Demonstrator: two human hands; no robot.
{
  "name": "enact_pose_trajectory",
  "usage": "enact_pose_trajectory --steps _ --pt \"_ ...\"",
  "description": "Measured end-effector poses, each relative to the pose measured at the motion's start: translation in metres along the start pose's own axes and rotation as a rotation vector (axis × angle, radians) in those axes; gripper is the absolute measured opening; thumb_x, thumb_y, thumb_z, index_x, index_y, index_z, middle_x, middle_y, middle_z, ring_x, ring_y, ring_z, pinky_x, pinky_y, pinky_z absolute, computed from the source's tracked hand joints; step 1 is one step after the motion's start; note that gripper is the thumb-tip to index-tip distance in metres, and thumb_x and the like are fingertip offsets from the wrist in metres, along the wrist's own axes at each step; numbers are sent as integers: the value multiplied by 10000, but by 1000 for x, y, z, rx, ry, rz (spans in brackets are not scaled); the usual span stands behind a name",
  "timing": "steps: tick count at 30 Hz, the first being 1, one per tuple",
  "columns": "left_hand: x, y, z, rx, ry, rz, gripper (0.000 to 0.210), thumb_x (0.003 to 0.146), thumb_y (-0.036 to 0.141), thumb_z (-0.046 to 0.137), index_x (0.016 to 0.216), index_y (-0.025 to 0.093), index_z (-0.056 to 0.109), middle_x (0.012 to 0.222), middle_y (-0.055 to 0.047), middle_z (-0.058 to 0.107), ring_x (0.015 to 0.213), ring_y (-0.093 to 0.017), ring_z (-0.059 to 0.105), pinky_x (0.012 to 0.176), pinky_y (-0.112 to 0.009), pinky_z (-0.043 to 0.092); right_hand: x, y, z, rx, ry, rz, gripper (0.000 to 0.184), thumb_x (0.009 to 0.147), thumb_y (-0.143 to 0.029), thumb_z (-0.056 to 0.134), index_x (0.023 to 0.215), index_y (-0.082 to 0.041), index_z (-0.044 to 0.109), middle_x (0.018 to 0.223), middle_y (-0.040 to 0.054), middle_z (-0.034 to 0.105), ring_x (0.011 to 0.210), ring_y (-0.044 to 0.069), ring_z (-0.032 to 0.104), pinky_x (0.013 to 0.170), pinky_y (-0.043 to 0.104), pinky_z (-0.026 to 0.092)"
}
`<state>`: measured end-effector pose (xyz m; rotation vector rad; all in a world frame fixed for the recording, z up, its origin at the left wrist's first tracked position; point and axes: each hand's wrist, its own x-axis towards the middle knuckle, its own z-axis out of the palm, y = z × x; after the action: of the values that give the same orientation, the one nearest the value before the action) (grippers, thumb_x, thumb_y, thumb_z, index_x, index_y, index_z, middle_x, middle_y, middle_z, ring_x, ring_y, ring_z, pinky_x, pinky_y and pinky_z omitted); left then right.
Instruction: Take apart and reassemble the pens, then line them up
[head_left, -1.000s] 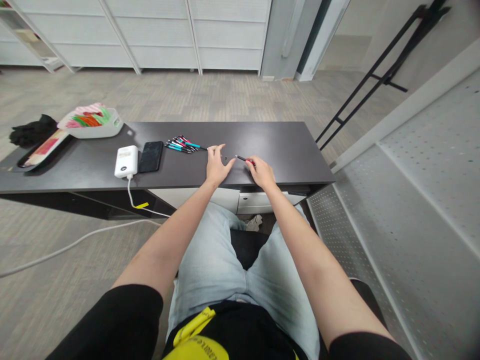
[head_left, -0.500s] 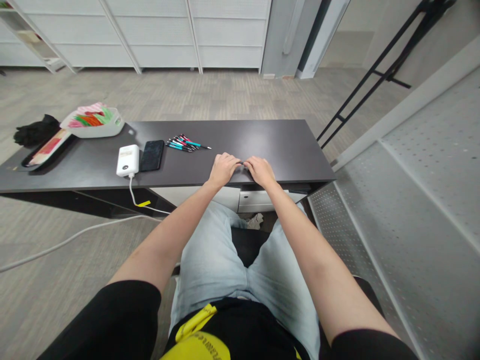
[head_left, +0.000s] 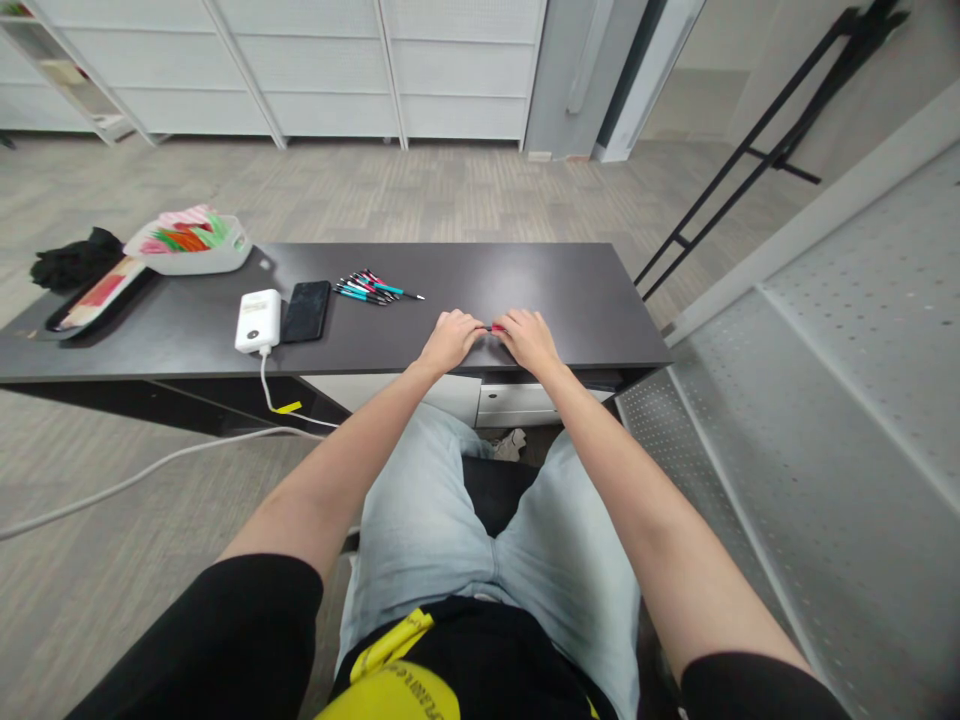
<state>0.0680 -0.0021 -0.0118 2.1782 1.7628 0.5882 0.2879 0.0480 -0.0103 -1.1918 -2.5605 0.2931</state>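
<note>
Just over the near edge of the dark table, my left hand and my right hand come close together, fingers closed. Between them they hold a thin pen; a dark section and a red-pink part show in the gap, and the rest is hidden by my fingers. To the left of my left hand lies a loose pile of pens, teal, red-pink and black, with one teal pen sticking out toward the right.
A black phone and a white power bank with a white cable lie left of the pens. Farther left are a white basket of colourful items, a black tray and a black cloth. A perforated panel stands at right.
My right hand has shifted slightly right, and a red-pink part of the pen now shows between my hands. The pile and the other items stay put.
</note>
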Motion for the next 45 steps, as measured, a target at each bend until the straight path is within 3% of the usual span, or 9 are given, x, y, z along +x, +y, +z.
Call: enact_pose_trajectory --steps 8,13,18,23,29,34,39,45 --pt "0 -2 4 -23 37 -1 292 1204 328 570 1166 317 859 1357 -139 857 1392 -402 681 1228 -539 446 -2 0 4 22 18 42 384 1265 -415 468 1294 -314 837 1405 165 848 1371 427 695 1142 562 484" --pt "2 -6 9 -36 73 1 290 1198 352 570 1127 332 851 1337 -139 861 1362 -421 681 1215 -588 471 -1 2 4 69 17 37 316 1248 -401 536 1377 -344 819 1466 115 850 1357 402 721 1143 535 506" --pt "4 -11 15 -48 109 11 295 1184 389 572 1061 370 839 1291 -116 871 1337 -428 677 1203 -620 487 1 4 5 21 5 53 383 1265 -420 480 1300 -335 852 1424 135 856 1376 412 722 1140 535 525" --pt "5 -13 18 -60 136 21 285 1170 393 578 1021 359 818 1258 -128 869 1311 -436 690 1181 -631 494 1 4 5 71 22 48 345 1250 -398 513 1394 -352 823 1478 103 850 1357 400 734 1149 533 525" --pt "6 -15 21 -81 160 20 263 1160 369 600 986 359 797 1235 -124 861 1308 -433 695 1167 -629 498 0 4 3 35 10 66 418 1265 -425 445 1326 -338 849 1436 136 851 1377 410 716 1152 548 518" --pt "7 -15 22 -92 180 10 265 1161 360 613 949 361 773 1191 -112 858 1275 -413 699 1162 -609 511 1 5 3 83 8 71 350 1241 -419 514 1409 -346 812 1464 115 847 1340 396 725 1154 538 524" --pt "7 -15 22 -99 186 8 267 1155 366 617 939 362 774 1180 -110 852 1265 -410 697 1170 -615 515 1 3 2 34 -5 90 448 1267 -431 414 1338 -355 850 1443 133 842 1386 402 693 1159 534 517" --pt "7 -16 22 -92 176 12 276 1152 377 600 956 364 794 1195 -126 854 1280 -428 693 1161 -638 517 0 3 1 79 1 61 359 1251 -426 509 1413 -350 819 1468 121 841 1359 408 720 1171 536 520"
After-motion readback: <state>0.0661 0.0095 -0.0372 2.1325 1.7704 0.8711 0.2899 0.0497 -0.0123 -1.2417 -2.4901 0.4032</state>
